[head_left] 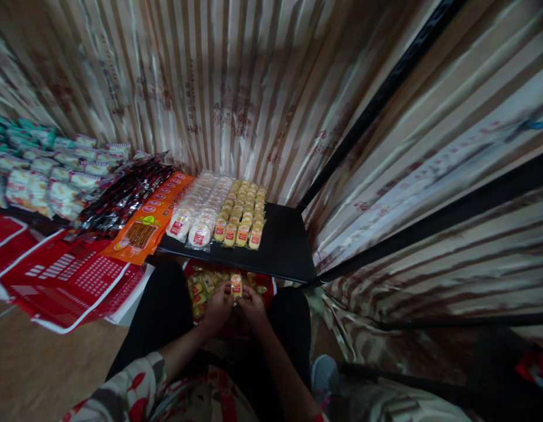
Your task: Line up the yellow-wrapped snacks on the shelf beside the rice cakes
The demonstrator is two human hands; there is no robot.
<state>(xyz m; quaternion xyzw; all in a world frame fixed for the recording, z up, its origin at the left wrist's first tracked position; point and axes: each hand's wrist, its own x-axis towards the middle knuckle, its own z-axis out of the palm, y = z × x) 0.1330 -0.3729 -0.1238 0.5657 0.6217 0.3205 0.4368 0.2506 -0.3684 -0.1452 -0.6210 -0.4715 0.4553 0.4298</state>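
Observation:
Between my knees, a small yellow snack packet (236, 285) with an orange and white label is held upright by both hands. My left hand (219, 303) pinches its left side, while the fingers of my right hand (253, 306) are closed on its right side. Just beneath lies a heap of similar yellow packets (200, 288) in a red bag or box (270, 298), partly hidden by my hands. Ahead on the black shelf (284, 240), matching yellow packets (238, 214) stand in neat rows, their labels facing me.
Clear packs of pale round snacks (190, 214) adjoin the yellow rows. Farther left are an orange snack bag (150, 217), dark shiny packs (126, 193) and white-and-green packs (56, 158). Red printed sheets (73, 281) hang in front. Black poles (377, 111) and striped curtain (236, 82) enclose the right and back.

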